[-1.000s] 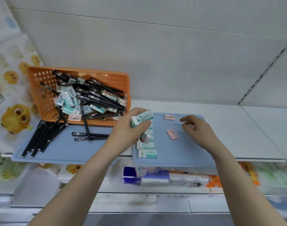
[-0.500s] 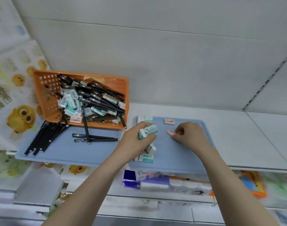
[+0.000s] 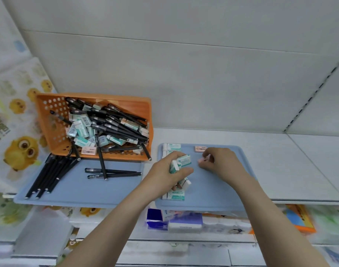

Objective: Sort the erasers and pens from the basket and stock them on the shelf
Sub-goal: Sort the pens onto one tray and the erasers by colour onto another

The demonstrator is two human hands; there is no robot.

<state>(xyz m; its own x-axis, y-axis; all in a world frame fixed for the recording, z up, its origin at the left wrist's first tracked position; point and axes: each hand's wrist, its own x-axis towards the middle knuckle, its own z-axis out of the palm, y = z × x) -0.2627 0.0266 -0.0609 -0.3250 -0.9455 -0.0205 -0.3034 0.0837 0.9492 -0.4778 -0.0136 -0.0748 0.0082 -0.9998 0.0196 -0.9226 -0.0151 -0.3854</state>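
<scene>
Left hand [image 3: 164, 173] grips teal erasers [image 3: 182, 161] — right hand [image 3: 222, 162] pinches a pink eraser [image 3: 201, 160].

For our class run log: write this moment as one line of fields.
left hand: grips teal erasers | right hand: pinches pink eraser | both over right blue tray | orange basket: not yet emptied

Both hands [image 3: 165, 173] around erasers [image 3: 181, 163]

both of your arms show bare along their whole visible length: your left forearm [image 3: 114, 218] and right forearm [image 3: 264, 212] are slim and smooth, narrowing toward the wrists. your left hand [image 3: 162, 172] and right hand [image 3: 221, 162] are bare too, knuckles showing; the fingernails are too blurred to tell.
</scene>
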